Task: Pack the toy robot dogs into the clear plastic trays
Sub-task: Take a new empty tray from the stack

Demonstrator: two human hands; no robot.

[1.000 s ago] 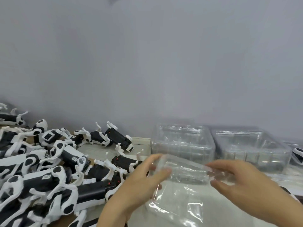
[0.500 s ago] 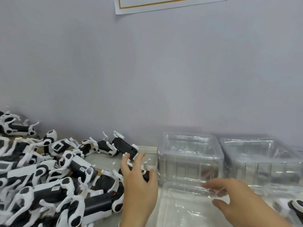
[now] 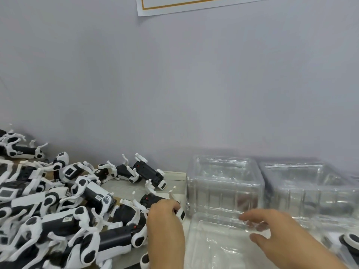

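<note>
L hand (image 3: 165, 220) is down on a toy robot dog (image 3: 155, 199), fingers curled over its black body, gripping it; white legs stick up just beyond the knuckles. R hand (image 3: 272, 230) is at the far edge of the near clear tray (image 3: 213, 245), thumb & fingers bent round the rim, pinching the plastic w/ fingertips. That tray lies flat btwn the two hands, nothing visible in it. Left of the L hand: heap of robot dogs (image 3: 58, 220), black & white, tangled, lying on sides & backs. Beyond the R hand: stack of clear trays (image 3: 223, 183), touching the near tray's far edge, w/ a 2nd stack (image 3: 310, 183) beside it to the right. At the far right edge, near R wrist, part of another dog (image 3: 349, 241). Further back: grey wall (image 3: 174, 84), paper sheet (image 3: 194, 4) w/ orange border at top.
</note>
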